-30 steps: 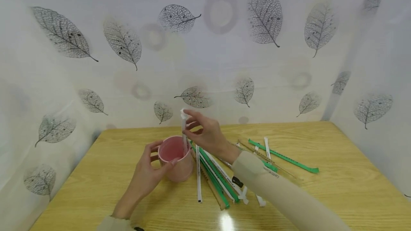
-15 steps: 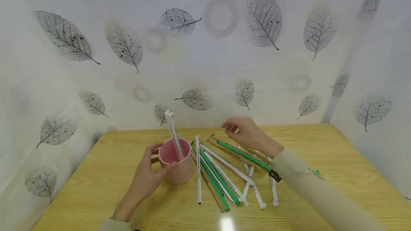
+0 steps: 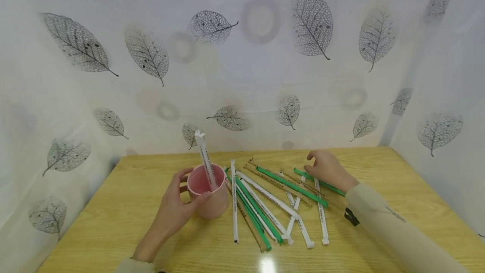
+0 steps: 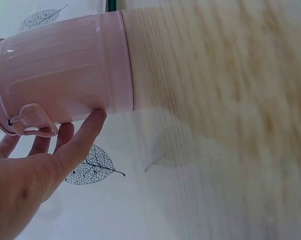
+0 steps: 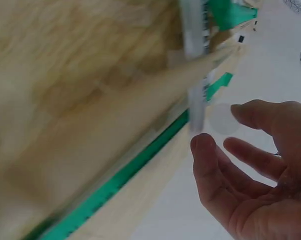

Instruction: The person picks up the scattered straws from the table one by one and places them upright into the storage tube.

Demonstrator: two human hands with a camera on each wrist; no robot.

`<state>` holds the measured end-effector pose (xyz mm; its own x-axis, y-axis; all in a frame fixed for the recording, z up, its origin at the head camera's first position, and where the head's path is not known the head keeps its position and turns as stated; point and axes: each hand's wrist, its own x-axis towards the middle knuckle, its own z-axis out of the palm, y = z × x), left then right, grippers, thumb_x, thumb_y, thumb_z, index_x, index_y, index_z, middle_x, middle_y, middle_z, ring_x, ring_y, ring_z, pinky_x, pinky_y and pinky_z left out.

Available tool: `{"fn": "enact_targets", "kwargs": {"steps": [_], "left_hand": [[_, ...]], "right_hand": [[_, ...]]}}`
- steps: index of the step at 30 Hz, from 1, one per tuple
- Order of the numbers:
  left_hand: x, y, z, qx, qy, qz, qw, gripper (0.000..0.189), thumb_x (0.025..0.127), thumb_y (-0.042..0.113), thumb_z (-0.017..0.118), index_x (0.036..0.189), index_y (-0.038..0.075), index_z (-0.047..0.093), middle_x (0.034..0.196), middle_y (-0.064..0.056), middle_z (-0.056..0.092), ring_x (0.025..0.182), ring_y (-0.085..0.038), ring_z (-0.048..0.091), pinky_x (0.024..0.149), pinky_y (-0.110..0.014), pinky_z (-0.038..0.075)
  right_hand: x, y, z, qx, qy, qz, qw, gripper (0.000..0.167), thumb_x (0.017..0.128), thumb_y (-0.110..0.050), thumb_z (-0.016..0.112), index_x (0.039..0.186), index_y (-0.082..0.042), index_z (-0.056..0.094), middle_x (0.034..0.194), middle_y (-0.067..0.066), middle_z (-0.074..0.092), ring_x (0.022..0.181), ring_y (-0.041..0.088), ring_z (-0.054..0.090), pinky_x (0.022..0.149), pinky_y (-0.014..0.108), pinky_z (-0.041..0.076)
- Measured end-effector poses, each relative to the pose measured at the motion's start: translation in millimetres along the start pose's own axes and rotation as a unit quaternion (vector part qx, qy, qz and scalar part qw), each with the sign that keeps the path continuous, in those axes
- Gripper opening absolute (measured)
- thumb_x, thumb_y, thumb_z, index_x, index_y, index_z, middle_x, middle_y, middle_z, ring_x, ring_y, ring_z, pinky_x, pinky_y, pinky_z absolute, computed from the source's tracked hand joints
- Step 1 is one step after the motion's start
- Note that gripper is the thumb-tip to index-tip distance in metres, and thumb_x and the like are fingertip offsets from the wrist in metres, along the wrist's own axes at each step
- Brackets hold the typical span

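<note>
My left hand [image 3: 170,210] holds a pink cup [image 3: 212,203] on the table, thumb at the rim and fingers along its far side. In the left wrist view the cup [image 4: 65,70] shows ribbed walls and a small side handle. A white paper-wrapped straw [image 3: 206,159] leans inside the cup and sticks up past the rim. To the right, my right hand [image 3: 330,169] hovers over a green-wrapped straw [image 3: 335,188], overlapping it in the head view. In the right wrist view the thumb and fingers stand apart with nothing between them, close to a white straw's end [image 5: 196,117].
Between the hands, several wrapped straws in white, green and brown lie spread on the wooden table [image 3: 113,205]. A green straw [image 3: 291,186] crosses brown and white ones at the right of the pile. A leaf-patterned curtain [image 3: 242,75] hangs behind the table.
The right hand let go of the white straw, now leaning in the cup, and moved right past the pile to the green straw. The left hand has stayed on the cup.
</note>
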<state>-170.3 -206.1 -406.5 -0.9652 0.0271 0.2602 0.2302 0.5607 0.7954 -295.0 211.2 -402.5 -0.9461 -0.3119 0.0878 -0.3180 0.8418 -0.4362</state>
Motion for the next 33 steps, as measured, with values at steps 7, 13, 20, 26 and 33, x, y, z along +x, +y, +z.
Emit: {"fn": "enact_targets", "kwargs": {"steps": [7, 13, 20, 26, 33], "left_hand": [[-0.3, 1.8, -0.2, 0.001, -0.007, -0.010, 0.9999, 0.076, 0.090, 0.036, 0.079, 0.150, 0.016, 0.038, 0.144, -0.014, 0.053, 0.123, -0.035, 0.060, 0.094, -0.045, 0.056], [-1.1, 0.5, 0.2, -0.014, -0.015, -0.020, 0.9996, 0.076, 0.090, 0.035, 0.080, 0.151, 0.019, 0.037, 0.142, -0.014, 0.053, 0.122, -0.035, 0.060, 0.085, -0.033, 0.059], [-0.1, -0.1, 0.4, -0.011, -0.012, -0.018, 0.9997, 0.076, 0.090, 0.035, 0.079, 0.151, 0.018, 0.037, 0.142, -0.015, 0.053, 0.122, -0.037, 0.060, 0.088, -0.040, 0.059], [-0.1, -0.4, 1.0, -0.010, -0.013, -0.017, 0.9997, 0.075, 0.091, 0.034, 0.078, 0.151, 0.017, 0.037, 0.142, -0.015, 0.054, 0.122, -0.036, 0.060, 0.087, -0.039, 0.060], [0.6, 0.2, 0.2, -0.015, -0.016, -0.022, 0.9995, 0.076, 0.090, 0.036, 0.079, 0.151, 0.019, 0.036, 0.142, -0.014, 0.053, 0.122, -0.034, 0.060, 0.086, -0.036, 0.059]], "right_hand": [[-4.7, 9.1, 4.6, 0.023, 0.004, 0.035, 0.9991, 0.043, 0.093, -0.016, 0.067, 0.124, 0.014, 0.061, 0.068, 0.008, 0.068, 0.056, 0.013, 0.058, 0.051, 0.029, 0.045], [-8.2, 9.9, 1.9, 0.029, 0.008, 0.058, 0.9979, 0.045, 0.094, -0.015, 0.064, 0.126, 0.016, 0.059, 0.053, -0.001, 0.051, 0.045, 0.009, 0.038, 0.047, 0.026, 0.034], [-11.0, 7.6, -3.2, 0.029, -0.021, 0.068, 0.9971, 0.043, 0.091, -0.012, 0.065, 0.124, 0.016, 0.059, 0.054, -0.004, 0.039, 0.047, 0.009, 0.033, 0.049, 0.026, 0.032], [-11.9, 9.2, -1.1, 0.059, -0.010, 0.085, 0.9946, 0.042, 0.091, -0.008, 0.063, 0.127, 0.013, 0.058, 0.056, 0.000, 0.052, 0.047, 0.010, 0.042, 0.049, 0.027, 0.037], [-10.0, 4.1, -5.7, 0.148, 0.059, 0.081, 0.9839, 0.040, 0.094, -0.008, 0.062, 0.130, 0.010, 0.057, 0.096, 0.029, 0.073, 0.060, 0.023, 0.072, 0.057, 0.036, 0.060]]}}
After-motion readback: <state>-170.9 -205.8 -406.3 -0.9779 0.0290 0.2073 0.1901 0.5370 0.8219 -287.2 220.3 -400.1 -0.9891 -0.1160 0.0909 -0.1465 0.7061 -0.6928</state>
